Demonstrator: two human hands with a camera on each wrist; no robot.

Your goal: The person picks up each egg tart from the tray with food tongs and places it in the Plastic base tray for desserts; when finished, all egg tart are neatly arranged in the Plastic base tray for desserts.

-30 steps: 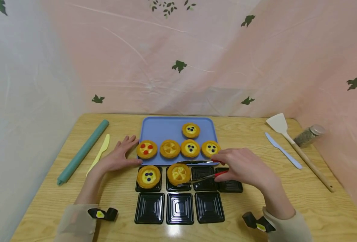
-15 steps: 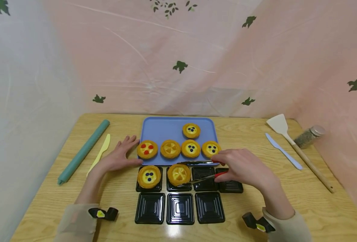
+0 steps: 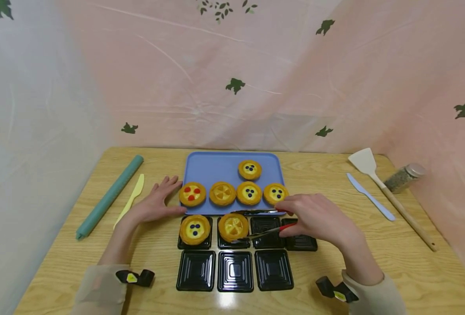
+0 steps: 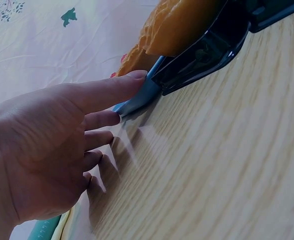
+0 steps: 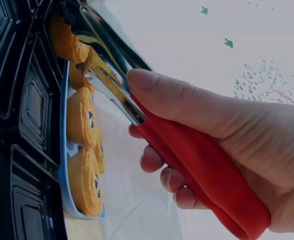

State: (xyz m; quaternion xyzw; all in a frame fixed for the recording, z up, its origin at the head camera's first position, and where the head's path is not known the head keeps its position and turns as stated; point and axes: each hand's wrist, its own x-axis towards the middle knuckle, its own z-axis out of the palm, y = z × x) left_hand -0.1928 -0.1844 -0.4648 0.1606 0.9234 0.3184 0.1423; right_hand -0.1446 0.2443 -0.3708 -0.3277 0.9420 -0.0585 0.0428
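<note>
My right hand (image 3: pixel 315 216) grips tongs by their red handles (image 5: pixel 197 165). In the head view the metal tips stand spread on both sides of a tart with a wedge-patterned top (image 3: pixel 233 226), which sits in a black square container (image 3: pixel 234 246). To its left, a blueberry-topped tart (image 3: pixel 194 229) fills another black container. Fingers spread, my left hand (image 3: pixel 157 201) rests at the left edge of the blue tray (image 3: pixel 212 166); its thumb touches the tray's near corner in the left wrist view. The tray carries several tarts, among them one with red berries (image 3: pixel 192 194).
Several black containers (image 3: pixel 235 271) with nothing in them lie in front and to the right. A green rolling pin (image 3: pixel 110 197) and yellow knife (image 3: pixel 131 197) lie left. On the right are a blue knife (image 3: pixel 370 197), a spatula (image 3: pixel 401 210) and a spice jar (image 3: pixel 403 177).
</note>
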